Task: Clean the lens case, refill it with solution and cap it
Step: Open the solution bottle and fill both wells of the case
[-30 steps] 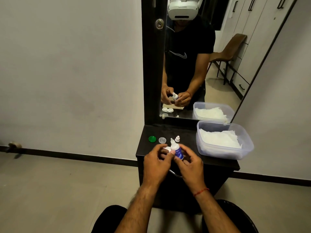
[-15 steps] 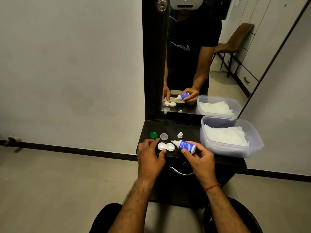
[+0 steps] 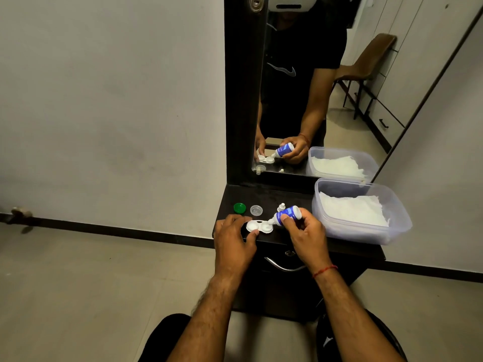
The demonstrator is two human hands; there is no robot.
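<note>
A white two-well lens case (image 3: 258,226) lies uncapped near the front edge of the small dark table (image 3: 264,195). My left hand (image 3: 235,244) pinches the case's left well between thumb and fingers and holds it down. My right hand (image 3: 307,232) grips a small blue-labelled solution bottle (image 3: 286,215), tilted with its white nozzle over the case's right well. Behind the case lie a green cap (image 3: 239,208), a clear cap (image 3: 256,210) and the bottle's small white cap (image 3: 281,206).
A clear plastic tub (image 3: 366,231) holding white tissue takes up the table's right side, close to my right hand. A mirror (image 3: 326,100) rises at the table's back edge. A drawer handle (image 3: 283,266) sits below the tabletop.
The case has gone from my hands onto the table, where my left hand holds it. My right hand has tipped the bottle from upright and lowered its nozzle to the right well.
</note>
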